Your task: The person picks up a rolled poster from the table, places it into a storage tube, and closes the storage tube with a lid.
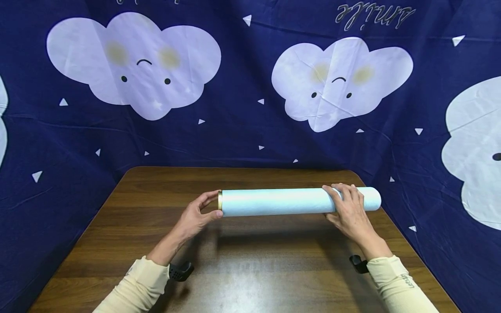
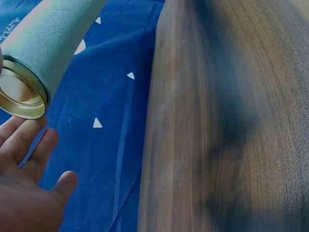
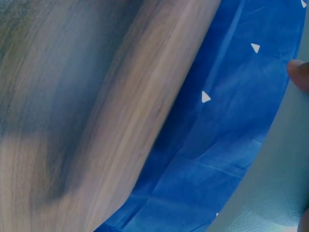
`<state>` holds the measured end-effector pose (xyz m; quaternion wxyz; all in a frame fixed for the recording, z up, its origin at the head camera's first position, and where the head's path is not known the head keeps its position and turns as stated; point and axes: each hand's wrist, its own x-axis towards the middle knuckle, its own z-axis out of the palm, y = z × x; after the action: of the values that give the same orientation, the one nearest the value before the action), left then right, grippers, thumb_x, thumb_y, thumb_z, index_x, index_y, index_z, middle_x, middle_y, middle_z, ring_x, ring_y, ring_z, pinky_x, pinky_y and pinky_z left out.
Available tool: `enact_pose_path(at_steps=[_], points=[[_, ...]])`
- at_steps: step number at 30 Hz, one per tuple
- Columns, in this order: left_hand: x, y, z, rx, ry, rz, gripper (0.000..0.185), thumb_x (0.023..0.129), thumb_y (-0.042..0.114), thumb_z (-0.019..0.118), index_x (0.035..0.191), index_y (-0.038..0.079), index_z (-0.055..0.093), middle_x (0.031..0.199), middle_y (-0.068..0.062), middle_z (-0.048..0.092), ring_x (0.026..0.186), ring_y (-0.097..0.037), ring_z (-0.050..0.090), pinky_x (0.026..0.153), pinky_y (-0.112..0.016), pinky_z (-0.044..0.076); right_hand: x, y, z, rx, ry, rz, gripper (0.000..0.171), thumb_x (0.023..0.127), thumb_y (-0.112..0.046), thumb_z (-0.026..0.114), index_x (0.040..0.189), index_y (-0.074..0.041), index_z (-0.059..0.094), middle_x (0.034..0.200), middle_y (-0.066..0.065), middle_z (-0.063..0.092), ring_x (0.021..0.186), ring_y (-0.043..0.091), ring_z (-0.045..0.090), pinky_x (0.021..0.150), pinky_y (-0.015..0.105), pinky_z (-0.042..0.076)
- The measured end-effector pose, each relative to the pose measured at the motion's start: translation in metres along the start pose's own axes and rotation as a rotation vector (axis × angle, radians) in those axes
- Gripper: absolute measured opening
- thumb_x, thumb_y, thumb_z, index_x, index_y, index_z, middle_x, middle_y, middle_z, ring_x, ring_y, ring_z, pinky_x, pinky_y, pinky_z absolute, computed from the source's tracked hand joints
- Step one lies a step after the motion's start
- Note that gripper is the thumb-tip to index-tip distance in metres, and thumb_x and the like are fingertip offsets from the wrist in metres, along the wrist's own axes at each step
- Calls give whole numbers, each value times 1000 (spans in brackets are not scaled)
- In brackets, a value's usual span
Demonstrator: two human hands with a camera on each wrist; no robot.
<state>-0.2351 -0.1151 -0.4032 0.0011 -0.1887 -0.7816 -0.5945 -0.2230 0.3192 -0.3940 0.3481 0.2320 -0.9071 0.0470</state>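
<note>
A long pale-blue tube (image 1: 274, 201) with a gold metal end (image 2: 21, 92) is held level above the wooden table, its shadow falling on the tabletop. My left hand (image 1: 197, 213) pinches the gold end between the thumb on the near side and the fingertips on the far side. In the left wrist view, the other fingers of that hand (image 2: 26, 169) are spread below the rim. Toward the rounded right end, my right hand (image 1: 348, 213) grips the tube from above. The right wrist view shows only a fingertip (image 3: 299, 75) and part of the textured tube (image 3: 275, 169).
The brown wooden table (image 1: 274, 274) lies below both hands. A dark-blue cloth (image 1: 235, 139) printed with white clouds and small triangles hangs behind and beside it. Black wrist devices (image 1: 181, 271) are worn beneath the cream sleeves (image 1: 135, 287).
</note>
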Motion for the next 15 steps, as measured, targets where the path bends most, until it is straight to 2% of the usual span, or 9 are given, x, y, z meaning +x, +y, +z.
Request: enact_pose_path(at_steps=[5,8,10,15], points=[[-1,0,-2,20,-12,13,64,80,19,73,138,12,47,141,-15,49,135,-32,40,107,-49,35,1,0,2,-2,13,-9,91,48,-11,90,130,-12,50,122,20,50,112,43,42,88,58,32],[-2,-2,-5,21,-26,37,63,82,20,72,139,13,47,143,-15,47,136,-33,38,110,-55,29,2,0,2,0,24,-16,91,47,-10,90,130,-12,51,121,20,50,112,43,42,88,58,32],[-3,-3,-6,21,-32,48,61,82,21,71,139,15,48,143,-15,47,136,-32,39,109,-53,32,2,0,2,5,27,-17,91,47,-10,90,130,-12,51,121,20,50,112,43,43,90,59,32],[-4,-4,-7,-18,-25,62,58,83,20,71,137,16,49,140,-14,51,132,-32,43,98,-29,43,3,-1,2,10,29,-18,90,47,-9,89,129,-12,51,121,19,51,112,42,43,92,60,31]])
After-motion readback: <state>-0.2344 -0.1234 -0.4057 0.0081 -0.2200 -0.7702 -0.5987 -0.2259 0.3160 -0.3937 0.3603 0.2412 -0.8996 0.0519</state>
